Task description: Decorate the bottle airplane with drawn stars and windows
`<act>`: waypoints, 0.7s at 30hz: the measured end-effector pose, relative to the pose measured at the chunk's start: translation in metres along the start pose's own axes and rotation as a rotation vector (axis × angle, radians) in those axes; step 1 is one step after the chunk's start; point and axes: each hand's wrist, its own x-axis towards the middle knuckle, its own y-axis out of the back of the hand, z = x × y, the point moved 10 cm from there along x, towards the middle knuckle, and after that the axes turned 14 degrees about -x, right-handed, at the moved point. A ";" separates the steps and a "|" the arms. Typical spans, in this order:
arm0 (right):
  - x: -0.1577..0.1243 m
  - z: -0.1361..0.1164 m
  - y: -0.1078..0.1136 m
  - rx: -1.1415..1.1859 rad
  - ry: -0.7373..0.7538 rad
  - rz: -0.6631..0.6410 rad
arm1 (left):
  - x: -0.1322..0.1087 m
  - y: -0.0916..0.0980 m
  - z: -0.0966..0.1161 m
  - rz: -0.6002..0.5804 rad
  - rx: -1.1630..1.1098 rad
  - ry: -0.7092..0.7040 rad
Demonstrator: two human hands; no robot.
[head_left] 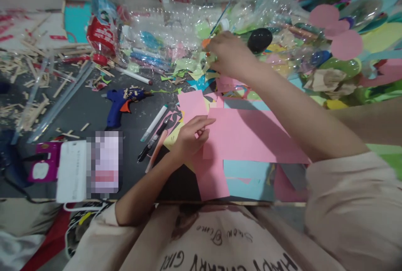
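Note:
My left hand (193, 135) is at the left edge of a large pink sheet of paper (248, 132). Its index finger is stretched over the sheet, while the thumb and other fingers are closed around a small pink bit too hidden to name. Farther away, my right hand (230, 55) reaches over the paper scraps (196, 65) with bent fingers pressed together. A small orange thing (205, 42) shows at those fingertips; what it belongs to is unclear. Beneath the large sheet lie light blue paper (248, 181) and another pink piece (213, 179).
A blue glue gun (114, 107), a marker (154, 122) and a black pen (153, 140) lie to the left. Beyond them are wooden sticks (31, 103) and a red-labelled bottle (102, 32). Plastic bottles (157, 24) crowd the back. A phone (105, 162) sits near the front edge.

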 end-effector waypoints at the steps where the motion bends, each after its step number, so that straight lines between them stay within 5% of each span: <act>1: 0.007 -0.009 -0.001 -0.098 0.068 0.027 | 0.000 0.000 -0.001 -0.001 -0.008 -0.005; 7: 0.033 -0.022 -0.004 -0.174 0.104 0.146 | 0.000 0.001 -0.001 -0.001 -0.017 -0.027; 13: 0.042 -0.025 -0.015 -0.030 0.054 0.066 | 0.000 0.001 0.001 -0.008 -0.002 -0.063; 21: -0.015 0.034 0.042 0.168 -0.196 0.363 | 0.001 0.004 0.007 0.026 0.024 -0.093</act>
